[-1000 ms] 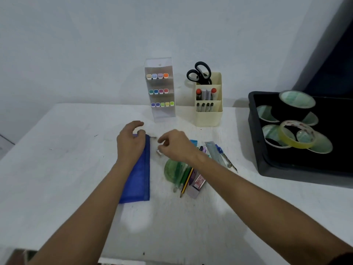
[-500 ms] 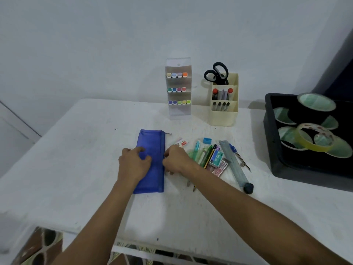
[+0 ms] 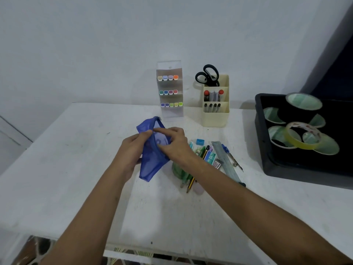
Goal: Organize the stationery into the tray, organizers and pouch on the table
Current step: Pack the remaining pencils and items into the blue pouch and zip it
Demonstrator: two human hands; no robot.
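A blue mesh pouch (image 3: 150,165) is lifted off the white table (image 3: 57,169) between both hands. My left hand (image 3: 133,150) grips its left side near the zipper. My right hand (image 3: 175,146) pinches the other side, with fingers at the pouch's open mouth. Just right of my right wrist lies a pile of loose stationery (image 3: 202,159): pens, a striped pencil, a small box, a blue eraser (image 3: 200,141), a ruler (image 3: 226,163) and a blue pen (image 3: 231,155).
A clear marker organizer (image 3: 170,92) and a cream desk organizer (image 3: 215,108) with black scissors (image 3: 207,75) stand at the back by the wall. A black tray (image 3: 267,165) with several tape rolls sits at the right. The table's front edge is near.
The pouch lay flat on the table with both hands at its zipper; now it is raised and spread open between my hands. The view has shifted slightly.
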